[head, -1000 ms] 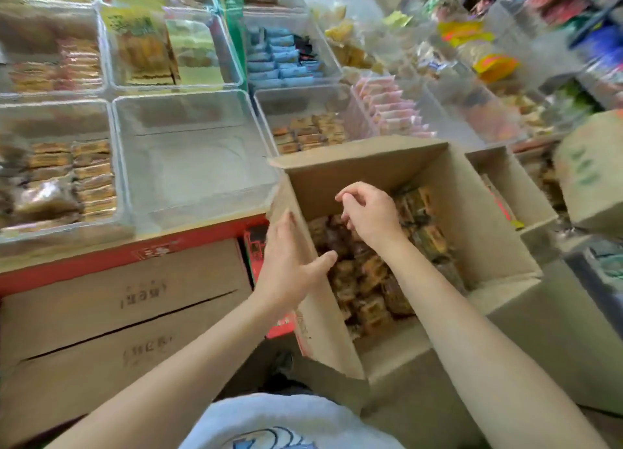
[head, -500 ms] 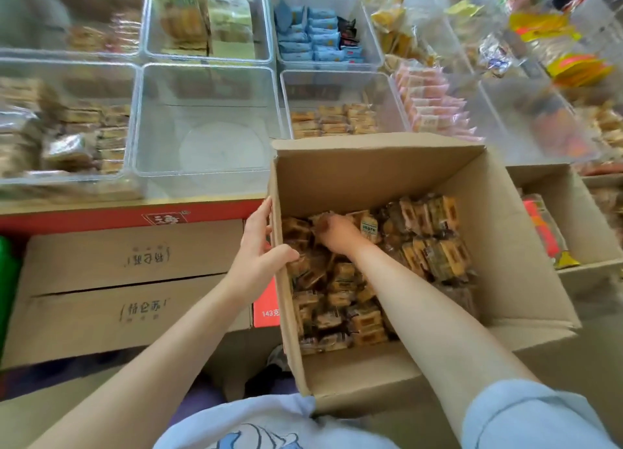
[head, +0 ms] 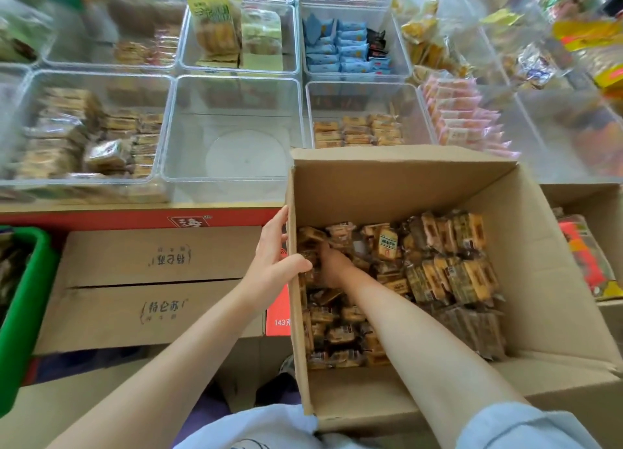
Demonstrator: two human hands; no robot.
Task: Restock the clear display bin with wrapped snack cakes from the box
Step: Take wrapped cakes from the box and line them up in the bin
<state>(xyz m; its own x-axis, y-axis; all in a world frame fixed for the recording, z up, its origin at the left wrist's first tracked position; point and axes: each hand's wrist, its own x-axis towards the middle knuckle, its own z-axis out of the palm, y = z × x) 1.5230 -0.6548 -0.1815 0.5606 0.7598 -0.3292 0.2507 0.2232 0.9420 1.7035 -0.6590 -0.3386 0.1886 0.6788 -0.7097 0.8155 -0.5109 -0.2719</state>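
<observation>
1. the left hand (head: 273,256) holds the left wall of the open cardboard box (head: 546,246): the fingers lie flat on the outside and the thumb hooks over the edge, so this grip is on the wall.
2. the left forearm comes up from the lower left, bare and nearly straight.
3. the right hand (head: 333,266) reaches down into the box, among the wrapped snack cakes (head: 438,266); its fingers are sunk between the packs, so i cannot tell if its grip is wide or narrow.
4. the snack cakes fill the bottom of the box.
5. the clear display bin (head: 232,124) stands on the tabletop just behind the box, to its left, with no cakes inside.
</observation>
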